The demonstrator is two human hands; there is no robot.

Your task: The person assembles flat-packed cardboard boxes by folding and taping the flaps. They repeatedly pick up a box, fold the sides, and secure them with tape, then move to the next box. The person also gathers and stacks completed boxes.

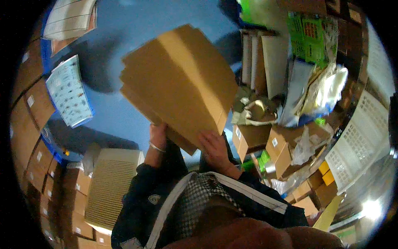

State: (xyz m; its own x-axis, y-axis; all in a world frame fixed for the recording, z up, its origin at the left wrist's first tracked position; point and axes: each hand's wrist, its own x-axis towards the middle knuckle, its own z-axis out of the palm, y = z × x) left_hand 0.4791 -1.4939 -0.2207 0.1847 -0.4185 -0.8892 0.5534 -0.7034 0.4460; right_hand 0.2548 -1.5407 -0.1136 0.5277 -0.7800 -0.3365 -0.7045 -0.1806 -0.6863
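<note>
A brown flattened cardboard box (pixel 182 83), with stepped edges on its left side and more than one layer showing, is held out in front of my body. My left hand (pixel 158 136) grips its near left edge, the fingers partly hidden by the board. At the near right corner, my right hand (pixel 213 145) has its fingers over the top face; its thumb is not visible. A narrow lower flap (pixel 182 143) shows between the two hands. Light falls in a pale band across the board.
A blue surface (pixel 137 16) lies beyond the cardboard. Printed sheets (pixel 70 91) hang at the left, above stacked cartons (pixel 35 112). A ribbed cream box (pixel 114 182) stands by my left arm. Open cartons (pixel 286 149), plastic bags (pixel 304 147) and a white perforated crate (pixel 356 137) crowd the right.
</note>
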